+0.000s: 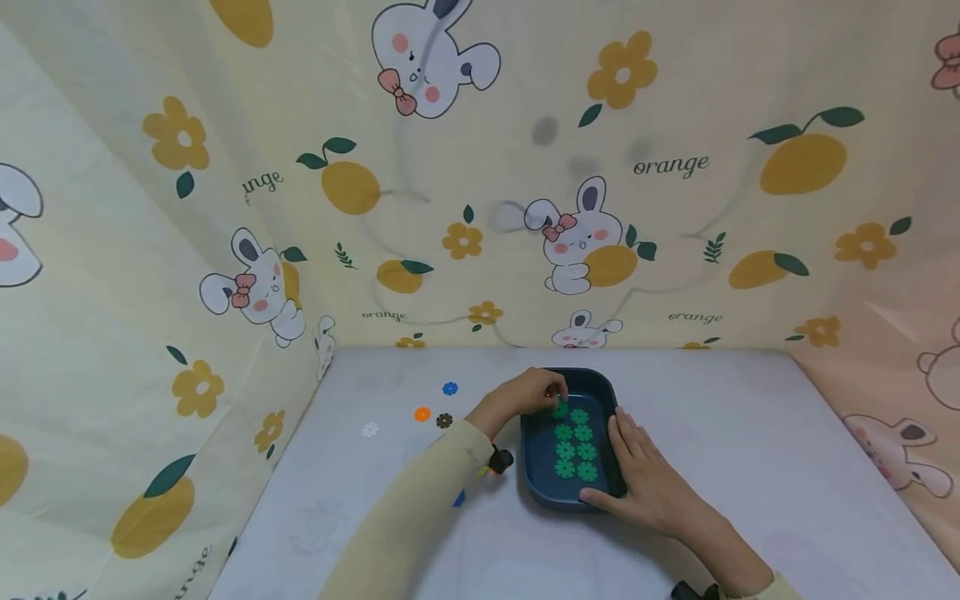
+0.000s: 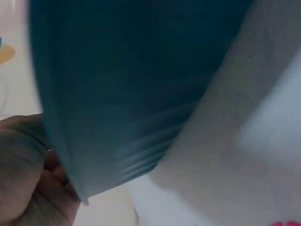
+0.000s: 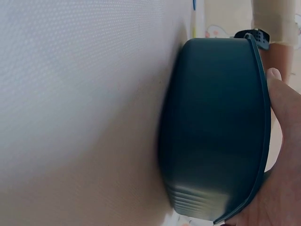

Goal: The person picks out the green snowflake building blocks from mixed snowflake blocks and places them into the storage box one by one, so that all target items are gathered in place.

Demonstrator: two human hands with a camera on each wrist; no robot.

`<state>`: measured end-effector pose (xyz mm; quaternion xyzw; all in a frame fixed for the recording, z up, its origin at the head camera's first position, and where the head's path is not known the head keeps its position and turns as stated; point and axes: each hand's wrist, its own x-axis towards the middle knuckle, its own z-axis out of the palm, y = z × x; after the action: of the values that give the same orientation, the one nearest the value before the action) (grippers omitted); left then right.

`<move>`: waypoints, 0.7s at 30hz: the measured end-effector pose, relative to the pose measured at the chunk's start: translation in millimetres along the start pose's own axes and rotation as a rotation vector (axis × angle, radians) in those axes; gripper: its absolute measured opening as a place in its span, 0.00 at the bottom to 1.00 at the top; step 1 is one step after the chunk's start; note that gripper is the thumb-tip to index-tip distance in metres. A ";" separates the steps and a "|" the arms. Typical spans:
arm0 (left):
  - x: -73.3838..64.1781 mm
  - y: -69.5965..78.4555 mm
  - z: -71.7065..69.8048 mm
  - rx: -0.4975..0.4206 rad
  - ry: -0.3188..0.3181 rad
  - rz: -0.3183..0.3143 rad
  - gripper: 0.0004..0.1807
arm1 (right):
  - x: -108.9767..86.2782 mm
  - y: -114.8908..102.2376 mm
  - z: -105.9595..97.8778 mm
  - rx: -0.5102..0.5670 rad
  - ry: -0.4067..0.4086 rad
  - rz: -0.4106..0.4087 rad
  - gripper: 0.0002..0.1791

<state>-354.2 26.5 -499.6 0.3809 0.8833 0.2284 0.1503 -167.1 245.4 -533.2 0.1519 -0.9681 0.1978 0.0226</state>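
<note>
A dark teal tray [image 1: 542, 450] stands on the white table, with green flower-shaped pieces [image 1: 583, 433] laid in two columns on its floor. Over the tray's far left side reaches my left hand [image 1: 528, 393], its curled fingertips pinching a green flower-shaped piece [image 1: 560, 409] at the far end of the left column. My right hand [image 1: 651, 487] rests along the right rim, fingers straight and thumb spread toward the near corner. From the left wrist, the tray's outer wall [image 2: 127, 103] hides the fingertips. The right wrist view shows the thumb [image 3: 277, 89] at the rim.
Left of the tray lie loose flower-shaped pieces: blue [image 1: 450, 388], orange [image 1: 422, 414], brown [image 1: 444, 421] and white [image 1: 370, 430]. Another blue piece [image 1: 459, 498] is partly hidden by the left sleeve [image 1: 420, 508]. A patterned curtain [image 1: 510, 275] hangs behind the table.
</note>
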 end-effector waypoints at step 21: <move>17.9 6.4 13.7 0.175 -0.030 -0.116 0.06 | -0.7 -2.7 -2.3 -0.004 0.002 -0.001 0.70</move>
<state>-356.1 47.6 -509.6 0.3443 0.9180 0.1355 0.1426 -165.7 244.1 -530.2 0.1522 -0.9685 0.1959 0.0239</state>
